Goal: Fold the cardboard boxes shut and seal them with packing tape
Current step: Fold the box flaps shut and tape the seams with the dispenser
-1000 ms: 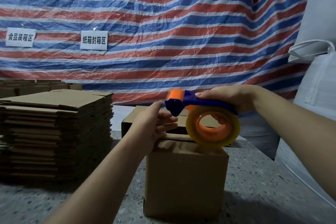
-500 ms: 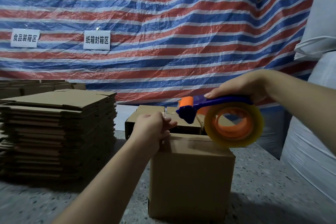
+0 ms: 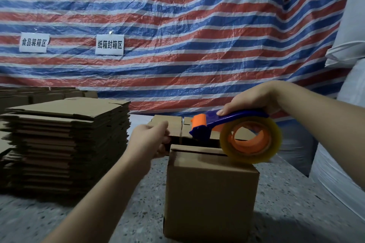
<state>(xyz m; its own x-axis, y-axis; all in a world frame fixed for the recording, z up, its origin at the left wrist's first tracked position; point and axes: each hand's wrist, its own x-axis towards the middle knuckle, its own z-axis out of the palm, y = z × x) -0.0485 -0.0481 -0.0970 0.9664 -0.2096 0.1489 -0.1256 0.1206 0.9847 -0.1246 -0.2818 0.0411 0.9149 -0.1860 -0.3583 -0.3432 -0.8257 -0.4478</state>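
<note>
The nearest box (image 3: 210,195) is folded but untaped — the right hand (image 3: 254,98) grips the tape dispenser (image 3: 233,134) above it, the left hand (image 3: 150,140) pinches its far-left edge; a flat-carton stack (image 3: 67,144) waits.

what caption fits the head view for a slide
Right hand holds a tape dispenser over a cardboard box; left hand is at its far edge.

Since a second ago the right hand (image 3: 254,97) has carried the tape dispenser (image 3: 235,134) rightward until its roll sits at the near box's (image 3: 210,193) right top edge, while the left hand (image 3: 149,138) has dropped from the dispenser's nose to the box's far left corner.
</note>
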